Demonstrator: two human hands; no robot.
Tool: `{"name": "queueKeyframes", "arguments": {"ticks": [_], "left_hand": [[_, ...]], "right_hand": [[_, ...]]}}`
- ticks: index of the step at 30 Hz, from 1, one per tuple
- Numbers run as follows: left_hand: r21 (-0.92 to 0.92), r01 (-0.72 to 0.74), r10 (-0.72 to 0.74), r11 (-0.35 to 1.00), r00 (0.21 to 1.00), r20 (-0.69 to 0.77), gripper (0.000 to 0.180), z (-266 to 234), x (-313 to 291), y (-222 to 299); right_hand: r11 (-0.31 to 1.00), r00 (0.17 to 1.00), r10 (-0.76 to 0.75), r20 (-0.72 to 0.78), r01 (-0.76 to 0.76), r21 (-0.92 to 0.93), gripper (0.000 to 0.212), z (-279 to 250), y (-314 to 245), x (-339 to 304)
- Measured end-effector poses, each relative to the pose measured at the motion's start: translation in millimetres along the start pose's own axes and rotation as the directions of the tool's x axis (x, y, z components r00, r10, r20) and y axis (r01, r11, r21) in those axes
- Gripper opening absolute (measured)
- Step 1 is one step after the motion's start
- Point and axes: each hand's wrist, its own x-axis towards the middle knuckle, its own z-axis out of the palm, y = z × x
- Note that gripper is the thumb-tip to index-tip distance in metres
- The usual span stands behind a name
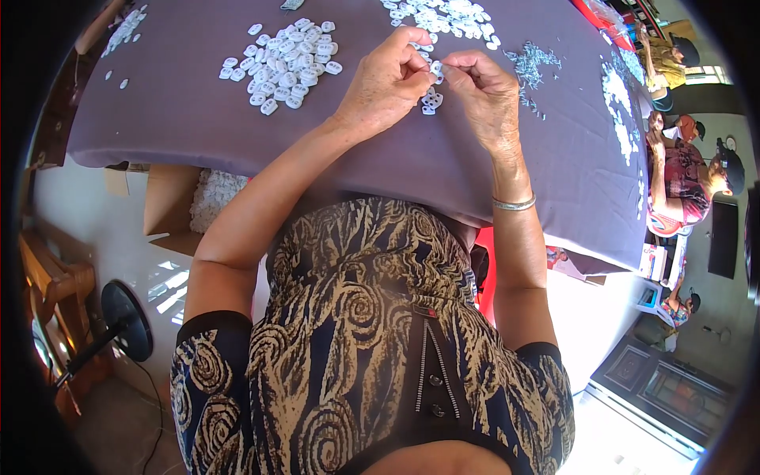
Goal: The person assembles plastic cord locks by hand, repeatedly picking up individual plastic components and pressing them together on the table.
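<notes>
My left hand [385, 77] pinches a small white oval plastic piece [436, 70] between thumb and fingers, above the table. Close against it is my right hand [487, 93], its thumb and forefinger pressed together at the piece's edge; anything else in that pinch is too small to make out. Beneath and between the hands lie a few similar white pieces [431, 100]. A large heap of white oval pieces [289, 65] sits to the left, and another heap [447, 17] lies beyond my hands. Right of my right hand is a scatter of tiny silvery bits [535, 63].
A dark purple-grey cloth [348, 162] covers the table. More white pieces lie along its far left [125, 32] and right [617, 103] edges. An open cardboard box [172, 202] stands below the left edge, near a black round-based stand [127, 321]. Other people [685, 186] sit at right.
</notes>
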Motion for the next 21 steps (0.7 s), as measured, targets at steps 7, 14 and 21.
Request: {"name": "queueKeyframes", "arguments": {"ticks": [7, 14, 21], "left_hand": [[0.005, -0.011, 0.011, 1.000, 1.000, 0.022, 0.036, -1, 0, 2], [-0.063, -0.018, 0.024, 0.998, 0.994, 0.102, 0.033, -2, -2, 5], [-0.059, -0.020, 0.030, 0.998, 0.983, 0.180, 0.029, -3, 1, 9]], "right_hand": [[0.998, 0.999, -0.031, -0.012, 0.031, 0.054, 0.015, 2, 7, -8], [0.969, 0.985, -0.173, 0.003, 0.171, -0.178, 0.030, -1, -3, -15], [0.987, 0.987, -0.158, 0.013, 0.159, -0.023, 0.029, -3, 11, -15]]}}
